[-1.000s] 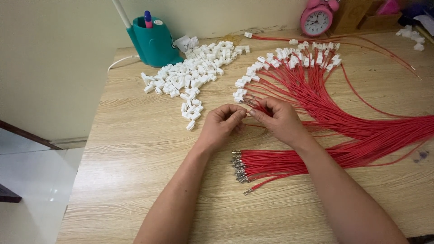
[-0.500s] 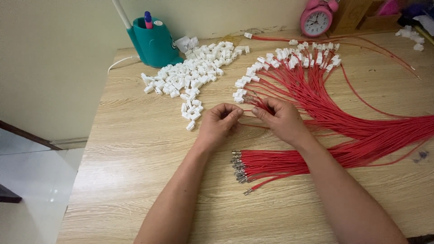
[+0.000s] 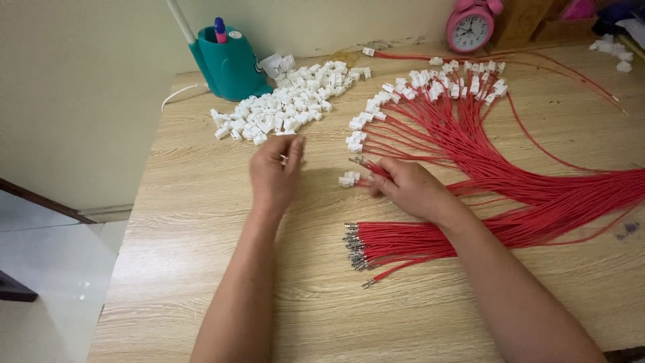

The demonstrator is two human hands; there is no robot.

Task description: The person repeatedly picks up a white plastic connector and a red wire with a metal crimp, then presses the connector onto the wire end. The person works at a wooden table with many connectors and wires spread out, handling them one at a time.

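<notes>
My left hand (image 3: pixel 274 173) stretches out flat toward the near edge of a pile of small white plastic connectors (image 3: pixel 285 107), fingertips almost touching it, with nothing clearly in its fingers. My right hand (image 3: pixel 411 189) pinches one red wire (image 3: pixel 368 167) whose metal tip points left. Just left of that hand a red wire lies with a white connector (image 3: pixel 347 179) on its end. A bundle of red wires with bare metal terminals (image 3: pixel 383 243) lies under my right wrist. Farther back, red wires with white connectors on their ends (image 3: pixel 430 91) fan out.
A teal pen holder (image 3: pixel 232 64) stands at the back left, a pink alarm clock (image 3: pixel 470 27) at the back. A few loose white connectors (image 3: pixel 615 50) lie far right. The wooden table (image 3: pixel 201 282) ends at its left edge over a pale floor.
My hands were together at the middle. Now the left hand has moved left toward the connector pile, and the right hand stays holding a red wire.
</notes>
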